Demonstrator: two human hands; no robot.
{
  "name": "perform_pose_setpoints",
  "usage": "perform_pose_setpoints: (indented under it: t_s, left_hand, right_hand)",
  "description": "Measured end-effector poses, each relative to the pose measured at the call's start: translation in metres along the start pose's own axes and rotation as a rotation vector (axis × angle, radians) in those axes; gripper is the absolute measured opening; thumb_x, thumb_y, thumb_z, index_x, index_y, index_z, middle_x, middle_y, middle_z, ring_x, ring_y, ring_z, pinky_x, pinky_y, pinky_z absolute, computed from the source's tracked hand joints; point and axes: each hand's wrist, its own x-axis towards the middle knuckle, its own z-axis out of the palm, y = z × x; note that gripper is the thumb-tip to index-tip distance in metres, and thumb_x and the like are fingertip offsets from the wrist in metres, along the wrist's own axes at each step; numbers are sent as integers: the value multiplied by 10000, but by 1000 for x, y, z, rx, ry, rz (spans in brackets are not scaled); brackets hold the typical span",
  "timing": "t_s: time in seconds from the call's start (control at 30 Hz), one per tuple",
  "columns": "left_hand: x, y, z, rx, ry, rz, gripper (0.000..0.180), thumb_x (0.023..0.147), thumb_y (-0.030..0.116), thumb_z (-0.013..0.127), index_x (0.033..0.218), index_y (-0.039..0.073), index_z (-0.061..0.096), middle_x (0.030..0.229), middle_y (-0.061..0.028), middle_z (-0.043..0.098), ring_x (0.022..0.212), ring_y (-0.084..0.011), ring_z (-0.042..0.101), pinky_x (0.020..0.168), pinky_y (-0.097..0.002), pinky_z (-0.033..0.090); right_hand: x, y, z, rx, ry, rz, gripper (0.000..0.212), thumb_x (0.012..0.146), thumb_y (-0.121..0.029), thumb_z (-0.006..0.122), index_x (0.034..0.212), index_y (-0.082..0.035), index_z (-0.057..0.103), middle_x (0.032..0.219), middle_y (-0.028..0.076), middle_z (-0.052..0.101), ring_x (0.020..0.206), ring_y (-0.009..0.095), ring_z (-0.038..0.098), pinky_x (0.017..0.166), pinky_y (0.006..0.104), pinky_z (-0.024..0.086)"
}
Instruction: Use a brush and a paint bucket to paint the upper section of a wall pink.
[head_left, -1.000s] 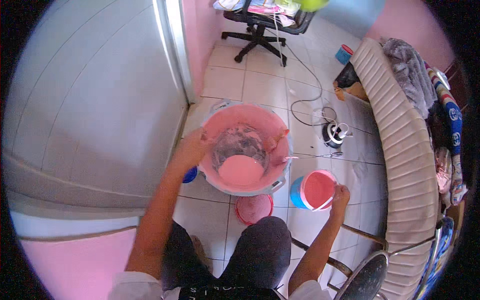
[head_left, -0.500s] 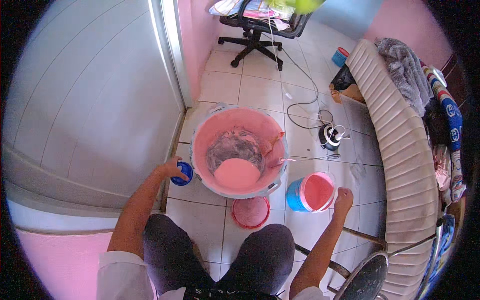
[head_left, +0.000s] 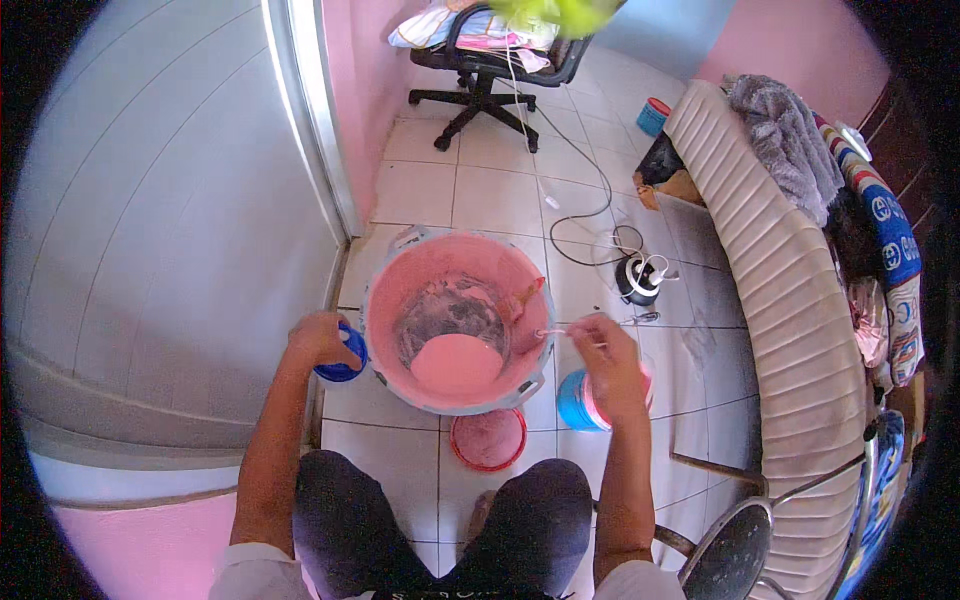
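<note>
A wide tub (head_left: 375,345), pink inside with a grey rim, stands on the floor before me and holds a pool of pink paint (head_left: 457,365). My left hand (head_left: 318,340) is closed on the edge of a small round blue plastic container (head_left: 350,362) beside the tub's left side. At the tub's right rim, my right hand (head_left: 608,362) has its fingers curled at a thin pale rod (head_left: 552,331) lying over the edge. A paint-coated brush (head_left: 527,293) leans inside the tub. Partly hidden under my right hand is a blue bucket (head_left: 577,402) with pink paint on it.
A red round lid (head_left: 488,440) lies in front of the tub. Cables run to a black-and-white round power socket (head_left: 637,280). An office chair (head_left: 480,97) stands behind. A padded cream mattress (head_left: 790,290) lines the right side, with a round stool (head_left: 730,548) near my right arm.
My right hand has moved left and forward, from the blue bucket's handle side to the tub's right rim. My left hand stays at the blue container. The view has shifted slightly.
</note>
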Motion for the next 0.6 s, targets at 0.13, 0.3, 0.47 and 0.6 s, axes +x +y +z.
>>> perform_pose_setpoints:
  t_s: [0.13, 0.3, 0.47, 0.6]
  left_hand:
    - [-63, 50, -55, -30, 249, 122, 765, 470, 367, 814, 1166, 125, 611, 1081, -145, 628, 994, -315, 608, 897, -419, 489]
    - [-117, 94, -75, -265, 350, 357, 793, 519, 347, 824, 1218, 75, 567, 1132, -164, 605, 1021, -328, 593, 917, -399, 472]
    - [-117, 94, -63, -601, 347, 290, 848, 547, 324, 830, 1265, 6, 510, 1123, -201, 611, 1032, -316, 601, 901, -380, 478]
    - [-98, 98, -37, -857, 280, 312, 937, 533, 291, 867, 1311, -21, 449, 1191, -213, 582, 1139, -295, 554, 964, -381, 434]
  right_hand:
    - [4, -21, 53, -161, -428, -99, 308, 788, -213, 664, 984, 17, 602, 922, 184, 629, 954, 336, 608, 832, 426, 468]
    - [-32, -29, 135, -274, -399, -345, 640, 690, -280, 774, 1200, -10, 495, 1117, 209, 568, 1040, 374, 563, 907, 441, 447]
    - [-57, -63, 169, 215, -245, -71, 781, 630, -229, 835, 1269, -47, 425, 1181, 166, 568, 1103, 324, 560, 925, 399, 448]
    - [-71, -20, 202, 424, -103, 86, 722, 651, -222, 834, 1235, -39, 450, 1174, 156, 572, 1061, 300, 582, 880, 396, 467]
